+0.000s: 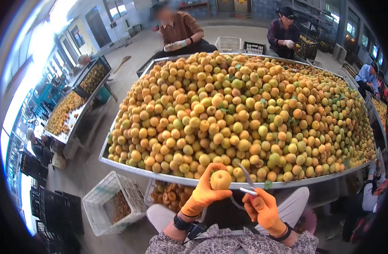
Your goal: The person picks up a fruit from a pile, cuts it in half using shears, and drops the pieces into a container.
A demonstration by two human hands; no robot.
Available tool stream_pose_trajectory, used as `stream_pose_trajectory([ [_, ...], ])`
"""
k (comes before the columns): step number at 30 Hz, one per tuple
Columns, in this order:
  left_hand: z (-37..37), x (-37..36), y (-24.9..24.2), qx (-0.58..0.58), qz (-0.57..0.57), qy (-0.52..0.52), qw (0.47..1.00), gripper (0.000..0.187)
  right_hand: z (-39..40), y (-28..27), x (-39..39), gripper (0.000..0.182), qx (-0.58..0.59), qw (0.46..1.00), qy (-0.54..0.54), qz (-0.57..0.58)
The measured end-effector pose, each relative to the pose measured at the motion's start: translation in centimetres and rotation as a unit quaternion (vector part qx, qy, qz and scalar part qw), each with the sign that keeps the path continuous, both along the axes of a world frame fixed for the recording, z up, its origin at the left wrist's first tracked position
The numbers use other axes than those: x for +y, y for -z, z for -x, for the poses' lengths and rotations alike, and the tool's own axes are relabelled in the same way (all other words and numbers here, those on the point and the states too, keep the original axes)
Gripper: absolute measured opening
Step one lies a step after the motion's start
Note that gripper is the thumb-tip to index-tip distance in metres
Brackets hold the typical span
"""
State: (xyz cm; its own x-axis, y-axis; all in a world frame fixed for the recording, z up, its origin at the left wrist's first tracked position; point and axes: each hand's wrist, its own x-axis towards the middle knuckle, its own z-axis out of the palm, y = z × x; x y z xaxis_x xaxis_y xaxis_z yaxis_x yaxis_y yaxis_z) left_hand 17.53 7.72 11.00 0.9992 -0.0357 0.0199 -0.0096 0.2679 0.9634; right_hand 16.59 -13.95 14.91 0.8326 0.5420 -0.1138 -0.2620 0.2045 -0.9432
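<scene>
An orange-gloved left hand, my left hand (pixel 203 195), is closed around a yellow apricot (pixel 220 180) just in front of the metal table's near rim (pixel 130 168). My right hand (pixel 264 211), gloved the same way, grips the red handle of a knife (pixel 246 175). The blade points up and away, a little to the right of the apricot and apart from it. Beyond both hands rises a large heap of apricots (pixel 228 122), yellow-orange with some greenish ones and a few leaves.
Below the table's near edge stands a crate of split apricots (pixel 170 195). Left of it is a white crate (pixel 94 213) with brownish scraps. Black crates (pixel 58 207) are stacked at far left. Two people sit across the table, one in a brown top (pixel 179 27), one in dark clothes (pixel 283 31).
</scene>
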Motion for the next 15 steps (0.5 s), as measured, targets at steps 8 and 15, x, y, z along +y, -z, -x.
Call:
stream_pose_trajectory([
  [8,5.2,-1.4,-1.0,-0.074,-0.233,-0.013,0.970,0.052,2.4,1.0,0.9,0.039,-0.097,0.991,-0.058,0.075],
  [15,7.0,-1.0,-1.1,-0.110,-0.277,-0.032,0.954,0.055,3.3,0.9,0.5,0.037,-0.215,0.947,-0.094,0.220],
])
